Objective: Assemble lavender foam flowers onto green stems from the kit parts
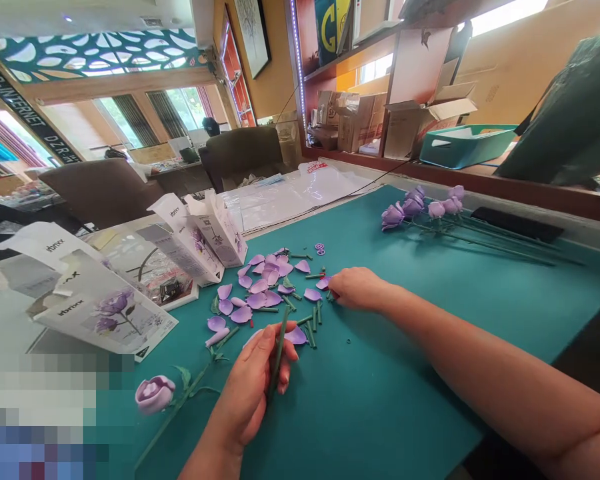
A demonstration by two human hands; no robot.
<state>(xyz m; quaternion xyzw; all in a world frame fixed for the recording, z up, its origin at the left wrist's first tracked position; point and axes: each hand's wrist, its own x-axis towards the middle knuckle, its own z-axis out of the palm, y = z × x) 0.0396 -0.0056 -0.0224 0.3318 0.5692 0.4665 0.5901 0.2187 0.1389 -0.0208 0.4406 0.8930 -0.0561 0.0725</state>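
1. Head view: mat (pixel 380 373), flat, teal, matte, taken as the landmark for all places below.
2. Left hand (pixel 253 387): over the mat's near-centre, thumb and fingers pressed together on a stem (pixel 279 353). The stem is a thin, straight, dark green rod, its top poking out above the fingertips and tilted slightly right.
3. Right hand (pixel 357 288): at mid-mat, palm down, fingers curled, tips touching the right edge of the petals (pixel 260 287). Whether it pinches a piece or only rests on one I cannot tell.
4. Petals: loose scatter at the mat's centre-left; smooth, lilac, small curved ovals, lying cupped and overlapping.
5. Stem bits (pixel 313 327): short green rods mixed through the scatter and just beyond the left hand's fingertips.
6. Rose (pixel 154 393): near-left corner of the mat; pale purple, rounded, layered head on a long green leafy stalk, lying flat.
7. Bunch (pixel 420 207): far-right part of the mat; several purple flower heads on long stalks, laid side by side.
8. Boxes (pixel 200 240): off the mat's left edge; white card, printed with purple flowers, some standing open, some lying flat.
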